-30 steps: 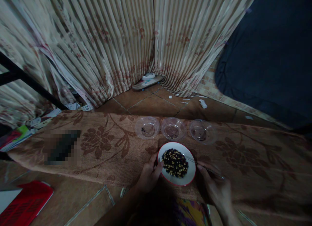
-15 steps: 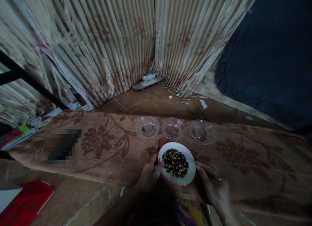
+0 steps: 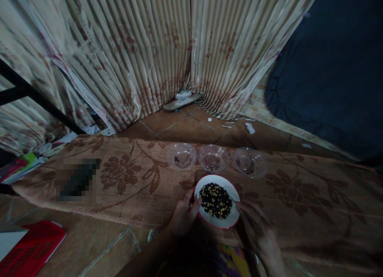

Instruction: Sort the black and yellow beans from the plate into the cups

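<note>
One red-rimmed white plate point(image 3: 221, 222) sat on the brown cloth point(image 3: 134, 205), full of dark and yellowish beans point(image 3: 214, 201), left hand point(image 3: 183, 214) clamped on its left rim. Right hand point(image 3: 262, 228), kinda blurry, pinched a thin metal tool point(image 3: 230, 197) over the plate's right side; three clear bowls point(image 3: 212, 160) stood just beyond the plate.

Three clear, round plastic bowls point(image 3: 171, 156) stand at the centre of the frame. Just below are one white, red-rimmed round plate point(image 3: 220, 221), dark and yellowish small grains point(image 3: 214, 200) too many to count, one thin metal utensil point(image 3: 230, 197) and two bare hands: one left hand point(image 3: 183, 214), one right hand point(image 3: 262, 226). One flat skateboard point(image 3: 181, 103) lies at upper centre; one flat, red printed item point(image 3: 36, 247), lower left.
</note>
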`<state>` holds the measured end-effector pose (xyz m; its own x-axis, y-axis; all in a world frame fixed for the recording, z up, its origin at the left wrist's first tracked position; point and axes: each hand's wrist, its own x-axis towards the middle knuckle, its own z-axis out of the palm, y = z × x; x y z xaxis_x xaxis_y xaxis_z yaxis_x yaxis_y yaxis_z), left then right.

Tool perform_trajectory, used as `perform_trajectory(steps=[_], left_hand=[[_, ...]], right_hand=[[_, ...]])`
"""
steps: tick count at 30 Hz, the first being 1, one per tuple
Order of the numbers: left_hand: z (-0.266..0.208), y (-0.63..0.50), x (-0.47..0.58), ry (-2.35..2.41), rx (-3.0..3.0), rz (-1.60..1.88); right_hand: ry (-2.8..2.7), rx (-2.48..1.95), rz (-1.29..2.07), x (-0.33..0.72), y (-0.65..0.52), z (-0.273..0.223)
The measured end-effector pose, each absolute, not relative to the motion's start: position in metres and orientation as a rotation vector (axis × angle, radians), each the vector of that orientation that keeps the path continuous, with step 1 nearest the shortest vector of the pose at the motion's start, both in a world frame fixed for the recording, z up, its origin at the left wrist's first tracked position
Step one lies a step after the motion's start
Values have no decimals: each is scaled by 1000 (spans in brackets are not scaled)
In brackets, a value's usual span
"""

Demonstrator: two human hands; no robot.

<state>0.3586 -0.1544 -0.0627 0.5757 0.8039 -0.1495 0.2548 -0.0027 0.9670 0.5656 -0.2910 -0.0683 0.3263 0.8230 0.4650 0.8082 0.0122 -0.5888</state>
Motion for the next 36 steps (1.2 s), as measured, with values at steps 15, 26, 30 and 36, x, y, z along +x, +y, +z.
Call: perform_trajectory(steps=[15, 26, 30, 36], left_hand=[[-59, -155, 359, 908, 1519, 564], [-60, -155, 359, 916, 1540, 558], [-60, -154, 359, 933, 1546, 549], [-57, -154, 359, 905, 1533, 577]], right_hand=[[-1366, -1802, 88, 564, -290, -63], [-1367, -1775, 56, 564, -288, -64], [-1350, -1773, 77, 564, -289, -67], [-1325, -1770, 98, 561, -287, -63]])
